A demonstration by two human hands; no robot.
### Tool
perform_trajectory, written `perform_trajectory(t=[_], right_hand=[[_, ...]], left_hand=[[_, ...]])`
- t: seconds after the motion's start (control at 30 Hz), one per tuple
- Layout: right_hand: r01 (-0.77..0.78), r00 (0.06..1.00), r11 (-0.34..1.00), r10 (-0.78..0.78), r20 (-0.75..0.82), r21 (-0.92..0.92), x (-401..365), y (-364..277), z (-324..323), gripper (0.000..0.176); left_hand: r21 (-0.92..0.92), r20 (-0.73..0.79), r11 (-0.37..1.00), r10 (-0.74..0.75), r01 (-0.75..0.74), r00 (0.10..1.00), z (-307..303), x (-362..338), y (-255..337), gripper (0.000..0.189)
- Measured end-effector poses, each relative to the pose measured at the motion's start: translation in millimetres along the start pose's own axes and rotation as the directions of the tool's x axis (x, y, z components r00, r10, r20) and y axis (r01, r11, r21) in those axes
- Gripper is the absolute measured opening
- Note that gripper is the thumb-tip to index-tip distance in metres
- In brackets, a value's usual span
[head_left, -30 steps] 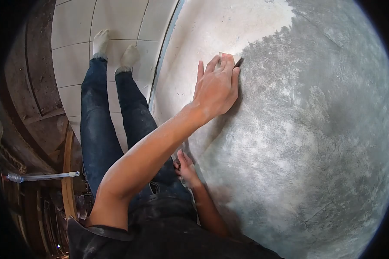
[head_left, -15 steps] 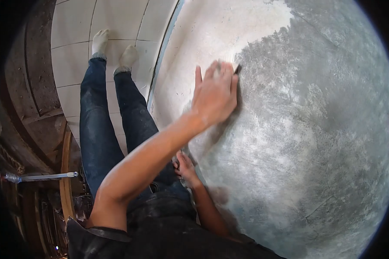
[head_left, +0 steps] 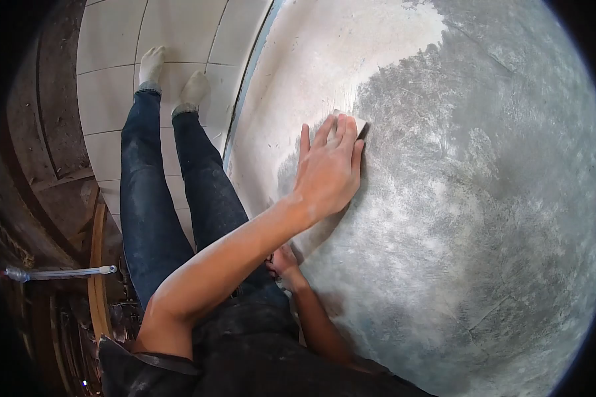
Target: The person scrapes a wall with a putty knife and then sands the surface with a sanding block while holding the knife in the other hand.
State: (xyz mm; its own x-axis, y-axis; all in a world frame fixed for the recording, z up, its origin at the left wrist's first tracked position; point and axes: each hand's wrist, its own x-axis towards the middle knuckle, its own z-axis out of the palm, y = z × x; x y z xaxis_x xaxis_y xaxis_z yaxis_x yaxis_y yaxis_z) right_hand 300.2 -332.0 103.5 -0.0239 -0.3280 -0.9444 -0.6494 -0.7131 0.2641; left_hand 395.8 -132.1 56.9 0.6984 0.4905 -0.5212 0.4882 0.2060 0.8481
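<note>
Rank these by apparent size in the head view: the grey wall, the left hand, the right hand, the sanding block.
1. grey wall
2. left hand
3. right hand, partly hidden by the forearm
4. sanding block, mostly covered by the fingers, so its full size is unsure

free: wall (head_left: 483, 218) right of pad (head_left: 362, 130); blocked: legs (head_left: 172, 192) left, right hand (head_left: 283, 263) below
</note>
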Motion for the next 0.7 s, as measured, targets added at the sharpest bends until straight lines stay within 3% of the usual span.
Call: perform_trajectory(t=[0.2,0.33,0.43,0.53,0.63,0.7], right_hand=[[0.009,1.0,1.0,-0.009,0.009,0.01,-6.7,-1.8,3.3,0.052],[0.009,1.0,1.0,-0.009,-0.013,0.027,-10.1,-7.0,6.4,0.051],[0.009,0.999,0.998,-0.011,-0.035,-0.069,1.7,3.0,1.2,0.052],[0.047,0.999,0.998,-0.048,0.004,0.048,1.5,7.4,-0.5,0.039],[-0.027,0.999,0.997,0.029,-0.023,0.066,-7.0,-9.6,5.8,0.031],[0.009,1.0,0.999,-0.009,-0.013,0.032,-7.0,-6.8,4.9,0.044]], left_hand=[[0.133,0.004,0.99,-0.049,0.048,0.999,-2.9,45.5,-22.4,0.049],[0.026,0.035,0.997,-0.076,0.075,0.996,-3.7,31.1,-15.4,0.051],[-0.005,0.029,0.999,-0.05,0.05,0.998,0.2,14.4,-5.7,0.052],[-0.017,0.002,0.999,-0.032,0.032,0.999,4.2,17.2,-10.5,0.053],[0.018,0.036,0.996,-0.087,0.086,0.996,-0.2,45.4,-16.6,0.054],[-0.016,0.049,0.994,-0.108,0.109,0.993,-1.8,42.0,-9.9,0.054]])
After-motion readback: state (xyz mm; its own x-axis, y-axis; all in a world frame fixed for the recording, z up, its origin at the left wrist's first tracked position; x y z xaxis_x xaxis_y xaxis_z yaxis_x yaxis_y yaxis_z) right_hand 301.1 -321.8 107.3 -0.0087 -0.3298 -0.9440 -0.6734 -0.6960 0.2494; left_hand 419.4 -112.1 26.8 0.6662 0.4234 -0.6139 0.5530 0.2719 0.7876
